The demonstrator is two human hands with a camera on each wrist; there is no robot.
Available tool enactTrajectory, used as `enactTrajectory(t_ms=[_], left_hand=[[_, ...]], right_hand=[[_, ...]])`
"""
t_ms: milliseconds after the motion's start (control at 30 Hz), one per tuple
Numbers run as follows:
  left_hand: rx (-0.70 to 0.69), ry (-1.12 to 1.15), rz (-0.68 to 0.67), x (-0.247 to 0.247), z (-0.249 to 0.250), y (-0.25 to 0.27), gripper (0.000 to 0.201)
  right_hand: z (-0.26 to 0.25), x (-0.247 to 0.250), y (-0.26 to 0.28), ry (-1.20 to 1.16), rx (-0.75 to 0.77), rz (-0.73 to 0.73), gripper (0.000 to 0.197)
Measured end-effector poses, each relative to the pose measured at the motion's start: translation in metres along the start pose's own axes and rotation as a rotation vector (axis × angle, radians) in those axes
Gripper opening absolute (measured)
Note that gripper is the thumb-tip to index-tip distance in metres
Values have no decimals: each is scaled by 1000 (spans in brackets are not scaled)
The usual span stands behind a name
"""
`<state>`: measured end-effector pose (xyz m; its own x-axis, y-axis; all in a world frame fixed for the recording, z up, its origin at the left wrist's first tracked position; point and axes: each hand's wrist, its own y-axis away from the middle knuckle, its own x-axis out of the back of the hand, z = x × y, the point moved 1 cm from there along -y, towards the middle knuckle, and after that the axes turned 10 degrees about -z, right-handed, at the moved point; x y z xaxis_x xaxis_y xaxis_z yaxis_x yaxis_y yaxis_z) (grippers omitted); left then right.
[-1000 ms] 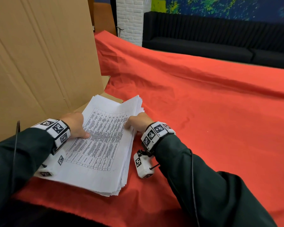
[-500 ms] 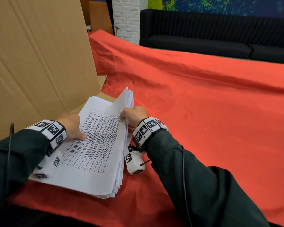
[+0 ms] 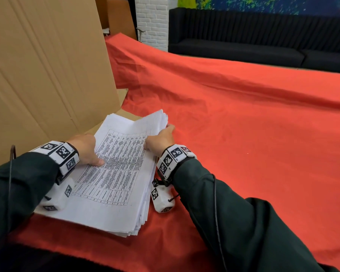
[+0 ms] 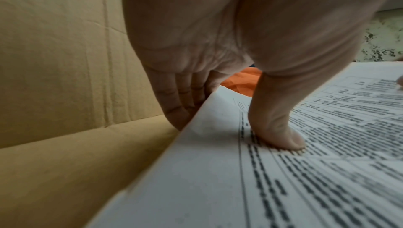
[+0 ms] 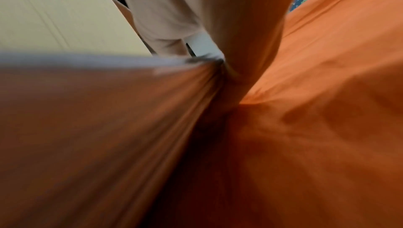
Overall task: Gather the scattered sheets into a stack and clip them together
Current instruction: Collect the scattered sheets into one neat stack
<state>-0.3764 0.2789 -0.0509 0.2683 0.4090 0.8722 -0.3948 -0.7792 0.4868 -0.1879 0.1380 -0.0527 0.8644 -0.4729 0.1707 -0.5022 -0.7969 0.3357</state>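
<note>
A thick stack of printed sheets (image 3: 116,173) lies slanted, partly on the red cloth and partly on a cardboard flap. My left hand (image 3: 89,151) holds its left edge: the thumb (image 4: 281,133) presses on the top sheet (image 4: 283,188) and the fingers (image 4: 181,104) curl under the edge. At the right edge near the far corner, my right hand (image 3: 161,137) pinches the sheets, and that corner is raised and fanned. The right wrist view is blurred, showing my right hand (image 5: 218,45) at the paper edge (image 5: 87,61). No clip is visible.
A tall cardboard wall (image 3: 47,75) stands close on the left, with its flap under the stack. Wrinkled red cloth (image 3: 243,144) covers the table to the right and beyond. A black sofa (image 3: 243,42) and a white brick pillar (image 3: 151,20) are behind.
My right hand lifted the stack's right edge, then slid farther along it toward the far corner, and the edge has come partly down. My left hand has kept its hold.
</note>
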Motion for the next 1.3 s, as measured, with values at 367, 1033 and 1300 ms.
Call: enactTrajectory(t_ms=[367, 1033, 1300], left_hand=[[-598, 1177, -26, 43, 67, 53, 103], [-1139, 1423, 372, 60, 349, 129, 40], [-1108, 1427, 441, 73, 349, 136, 18]], right_hand=[[-23, 132, 57, -347, 301, -151, 36], [2, 340, 149, -183, 705, 512, 45], [-1, 339, 148, -97, 849, 497, 26]])
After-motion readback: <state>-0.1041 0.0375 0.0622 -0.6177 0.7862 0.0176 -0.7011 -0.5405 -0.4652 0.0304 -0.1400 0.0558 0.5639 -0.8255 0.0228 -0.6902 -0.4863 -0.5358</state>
